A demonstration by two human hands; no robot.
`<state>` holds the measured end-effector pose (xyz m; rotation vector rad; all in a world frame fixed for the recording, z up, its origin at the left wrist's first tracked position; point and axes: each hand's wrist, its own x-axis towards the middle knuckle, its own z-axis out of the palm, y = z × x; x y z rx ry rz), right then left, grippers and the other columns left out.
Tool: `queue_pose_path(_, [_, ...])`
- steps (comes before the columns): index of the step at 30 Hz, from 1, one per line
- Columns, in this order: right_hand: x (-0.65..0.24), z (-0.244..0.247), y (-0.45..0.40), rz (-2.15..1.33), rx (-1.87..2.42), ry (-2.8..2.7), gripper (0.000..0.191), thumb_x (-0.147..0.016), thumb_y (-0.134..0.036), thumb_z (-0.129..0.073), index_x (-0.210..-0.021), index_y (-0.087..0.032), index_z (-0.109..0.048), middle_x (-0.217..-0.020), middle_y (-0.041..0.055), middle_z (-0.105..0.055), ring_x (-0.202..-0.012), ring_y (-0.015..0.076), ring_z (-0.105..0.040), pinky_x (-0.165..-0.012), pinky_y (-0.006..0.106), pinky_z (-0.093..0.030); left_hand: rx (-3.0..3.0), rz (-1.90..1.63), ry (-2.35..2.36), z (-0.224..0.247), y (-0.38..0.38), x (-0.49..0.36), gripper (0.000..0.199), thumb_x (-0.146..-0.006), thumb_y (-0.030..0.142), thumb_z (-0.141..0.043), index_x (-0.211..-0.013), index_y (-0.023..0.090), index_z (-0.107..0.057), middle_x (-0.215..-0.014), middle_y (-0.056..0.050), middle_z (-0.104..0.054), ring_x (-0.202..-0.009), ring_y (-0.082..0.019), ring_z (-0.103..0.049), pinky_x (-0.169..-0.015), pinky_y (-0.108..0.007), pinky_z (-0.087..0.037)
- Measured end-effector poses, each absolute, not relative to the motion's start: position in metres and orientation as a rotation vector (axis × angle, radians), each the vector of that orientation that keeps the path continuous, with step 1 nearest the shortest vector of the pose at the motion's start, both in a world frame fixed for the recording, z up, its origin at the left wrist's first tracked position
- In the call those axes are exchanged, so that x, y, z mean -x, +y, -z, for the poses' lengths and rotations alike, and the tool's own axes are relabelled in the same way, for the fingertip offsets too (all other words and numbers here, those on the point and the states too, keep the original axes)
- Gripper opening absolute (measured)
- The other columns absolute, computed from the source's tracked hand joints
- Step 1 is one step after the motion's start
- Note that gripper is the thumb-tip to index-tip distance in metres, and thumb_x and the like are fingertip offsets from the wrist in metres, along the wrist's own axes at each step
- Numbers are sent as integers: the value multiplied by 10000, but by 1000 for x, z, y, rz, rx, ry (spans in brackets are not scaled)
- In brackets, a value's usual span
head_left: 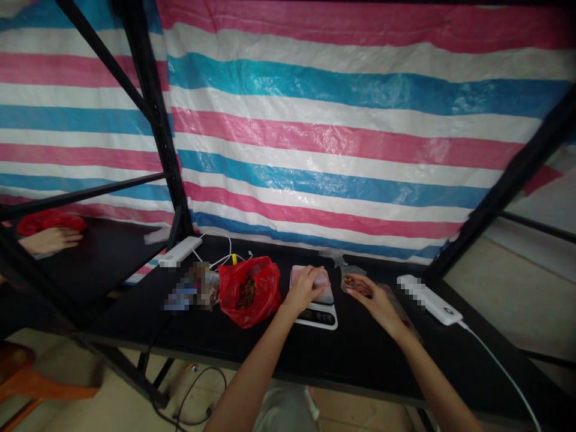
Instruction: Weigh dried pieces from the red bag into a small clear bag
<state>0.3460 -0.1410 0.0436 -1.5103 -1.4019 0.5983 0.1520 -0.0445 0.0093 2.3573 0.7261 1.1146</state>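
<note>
My left hand point(304, 289) lies over a flat pink and grey piece point(324, 295) on the white kitchen scale point(330, 324), its fingers stretched across the top. To the right, my right hand point(375, 303) has its thumb and fingers round a small clear plastic bag point(344, 284) with brown bits in it, just above the black table. The part of this bag under my fingers is hidden. Left of the scale stands a red plastic bag point(267, 294), its mouth wide and small brown pieces point(246, 292) inside.
More clear plastic point(332, 256) lies behind my right hand. White power strips point(438, 306) sit at both sides, with cables. Packets point(213, 288) lie left of the red bag. Black metal posts point(167, 144) frame the table point(355, 360). Another person's hand point(51, 240) is far left.
</note>
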Motion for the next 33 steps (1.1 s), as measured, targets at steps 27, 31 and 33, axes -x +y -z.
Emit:
queue_pose_path(27, [-288, -137, -97, 686, 1685, -2408, 295, -795, -263, -583, -1089, -261, -562, -1039, 35, -630, -939, 203, -536, -757, 322, -320, -1543, -1493, 645, -14, -44, -145, 424, -653, 218, -706, -1041, 187, -539, -992, -43, -638, -879, -167, -620, -834, -325, -492])
queue_pose_path(31, [-281, -140, -94, 755, 1668, -2461, 282, -800, -244, -577, -1082, -250, -571, -1003, 48, -625, -935, 204, -520, -744, 316, -293, -1546, -1518, 668, -15, -43, -142, 413, -664, 221, -696, -1044, 192, -536, -995, -41, -638, -897, -172, -618, -842, -331, -486])
queue_pose_path(33, [-280, -140, -93, 775, 1664, -2470, 269, -810, -238, -563, -1078, -250, -572, -995, 50, -623, -934, 208, -514, -746, 318, -284, -1541, -1518, 686, -15, -42, -141, 413, -669, 216, -690, -1049, 192, -529, -994, -44, -641, -897, -175, -619, -835, -336, -489])
